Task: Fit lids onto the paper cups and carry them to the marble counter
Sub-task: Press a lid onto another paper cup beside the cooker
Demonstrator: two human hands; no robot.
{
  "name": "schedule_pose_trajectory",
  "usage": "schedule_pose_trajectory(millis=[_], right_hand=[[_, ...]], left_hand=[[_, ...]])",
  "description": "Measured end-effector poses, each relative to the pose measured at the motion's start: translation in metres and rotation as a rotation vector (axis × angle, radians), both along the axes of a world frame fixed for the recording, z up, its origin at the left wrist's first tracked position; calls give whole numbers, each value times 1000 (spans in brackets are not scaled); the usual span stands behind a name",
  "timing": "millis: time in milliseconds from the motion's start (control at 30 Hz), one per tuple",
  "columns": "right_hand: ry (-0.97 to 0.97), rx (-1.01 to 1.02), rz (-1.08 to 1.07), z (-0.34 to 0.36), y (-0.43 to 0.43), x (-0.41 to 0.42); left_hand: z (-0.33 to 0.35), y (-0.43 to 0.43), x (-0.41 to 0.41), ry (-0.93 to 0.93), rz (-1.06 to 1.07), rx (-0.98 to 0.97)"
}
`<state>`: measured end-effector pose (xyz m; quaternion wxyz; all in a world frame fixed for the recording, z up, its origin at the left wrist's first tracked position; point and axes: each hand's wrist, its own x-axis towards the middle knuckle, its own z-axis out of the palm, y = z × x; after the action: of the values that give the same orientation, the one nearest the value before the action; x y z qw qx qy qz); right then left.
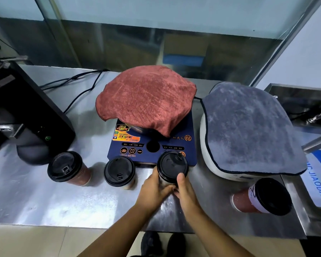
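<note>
Several paper cups with black lids stand on the steel counter (44, 204). Both hands wrap around one lidded cup (171, 166) in front of the blue induction cooker: my left hand (153, 190) grips its left side, my right hand (184, 191) its right side with the thumb up at the lid's rim. Left of it stand two other lidded cups, one near (119, 171) and one further left (65, 166). A fourth lidded cup (261, 197) stands at the right, by the grey-covered appliance.
A blue induction cooker (152, 145) carries a pot under a red cloth (146, 97). A white appliance under a grey cloth (248, 127) stands at the right. A black machine (22, 117) occupies the left, with cables behind. A steel sink (300, 108) lies far right.
</note>
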<state>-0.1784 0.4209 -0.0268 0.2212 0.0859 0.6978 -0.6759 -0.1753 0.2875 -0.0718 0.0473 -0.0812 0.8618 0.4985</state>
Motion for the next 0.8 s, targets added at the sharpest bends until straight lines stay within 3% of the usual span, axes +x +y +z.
schedule_pose_trajectory(millis=[167, 333, 567, 800], right_hand=[[242, 184, -72, -2, -6, -4], [369, 246, 40, -10, 0, -9], [330, 533, 281, -22, 17, -16], [242, 669, 419, -26, 27, -16]], left_hand=[[0, 0, -5, 48, 7, 65], [0, -4, -4, 59, -10, 51], [9, -1, -7, 37, -14, 23], [3, 2, -1, -87, -23, -123]])
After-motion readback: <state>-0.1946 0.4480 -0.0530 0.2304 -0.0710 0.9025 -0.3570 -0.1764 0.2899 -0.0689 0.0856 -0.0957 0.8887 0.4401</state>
